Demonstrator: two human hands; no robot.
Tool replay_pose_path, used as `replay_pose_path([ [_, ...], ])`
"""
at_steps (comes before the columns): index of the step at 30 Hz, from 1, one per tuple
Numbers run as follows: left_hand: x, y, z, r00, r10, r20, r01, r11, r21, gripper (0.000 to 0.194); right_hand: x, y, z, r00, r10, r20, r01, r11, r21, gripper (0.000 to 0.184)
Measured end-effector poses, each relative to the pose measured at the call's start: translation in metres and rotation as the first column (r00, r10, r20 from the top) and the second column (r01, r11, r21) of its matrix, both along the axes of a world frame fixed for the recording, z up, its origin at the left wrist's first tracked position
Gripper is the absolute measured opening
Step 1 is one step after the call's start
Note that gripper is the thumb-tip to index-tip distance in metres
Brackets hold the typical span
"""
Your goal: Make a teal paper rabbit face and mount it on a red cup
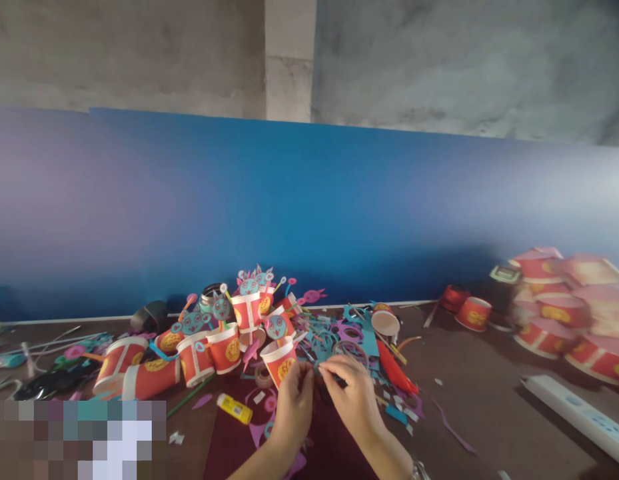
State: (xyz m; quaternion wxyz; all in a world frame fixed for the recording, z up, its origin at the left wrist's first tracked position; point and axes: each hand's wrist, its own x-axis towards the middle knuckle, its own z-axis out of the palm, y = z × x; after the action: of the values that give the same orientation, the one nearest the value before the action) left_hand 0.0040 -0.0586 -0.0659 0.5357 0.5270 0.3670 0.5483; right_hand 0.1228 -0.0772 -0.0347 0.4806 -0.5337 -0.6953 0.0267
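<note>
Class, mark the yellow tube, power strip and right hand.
Yellow tube (234, 409), head view: middle of its side.
Power strip (576, 409), head view: top face.
Right hand (354, 389), head view: back of the hand.

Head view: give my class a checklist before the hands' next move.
1. Bare left hand and bare right hand in view: ok.
2. Anything pinched between fingertips: cannot tell; too small.
3. Yellow cylindrical glue stick apart from both hands: ok.
4. Red paper cup with white rim untouched by left hand: cannot tell; they overlap.
5. Brown tabletop free of small white paper scraps: not ok.
</note>
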Motion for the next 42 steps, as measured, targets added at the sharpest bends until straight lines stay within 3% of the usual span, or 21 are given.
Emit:
replay_pose_path([
  [9,-0.002,0.004,0.002,0.998,-0.01,0.056,0.013,0.998,-0.063,0.037,0.0,0.001,-0.005,0.99,0.012,-0.14,-0.03,0.991,-0.129,0.032],
  [12,0.0,-0.001,0.006,0.997,-0.055,0.055,0.06,0.995,-0.082,0.041,0.001,0.002,-0.002,0.993,0.048,-0.104,-0.065,0.984,-0.164,0.021],
  [17,0.001,-0.006,0.011,0.991,-0.117,0.059,0.123,0.984,-0.125,0.045,0.003,0.004,0.003,0.985,0.152,-0.08,-0.163,0.974,-0.155,0.031],
  [21,0.001,-0.006,0.013,0.99,-0.133,0.046,0.138,0.981,-0.136,0.045,0.006,0.004,0.004,0.975,0.17,-0.142,-0.197,0.959,-0.202,0.034],
  [25,0.002,-0.006,0.013,0.992,-0.115,0.057,0.122,0.984,-0.129,0.045,0.008,0.005,0.003,0.936,0.183,-0.302,-0.27,0.922,-0.277,0.037],
  [37,0.004,-0.005,0.008,0.98,-0.178,0.09,0.192,0.964,-0.186,0.047,0.011,0.009,-0.005,0.98,0.104,-0.172,-0.132,0.978,-0.159,0.031],
  [42,0.001,-0.003,0.009,0.995,-0.095,0.006,0.095,0.981,-0.167,0.042,0.009,0.004,0.001,0.991,0.094,-0.097,-0.094,0.996,0.002,0.019],
])
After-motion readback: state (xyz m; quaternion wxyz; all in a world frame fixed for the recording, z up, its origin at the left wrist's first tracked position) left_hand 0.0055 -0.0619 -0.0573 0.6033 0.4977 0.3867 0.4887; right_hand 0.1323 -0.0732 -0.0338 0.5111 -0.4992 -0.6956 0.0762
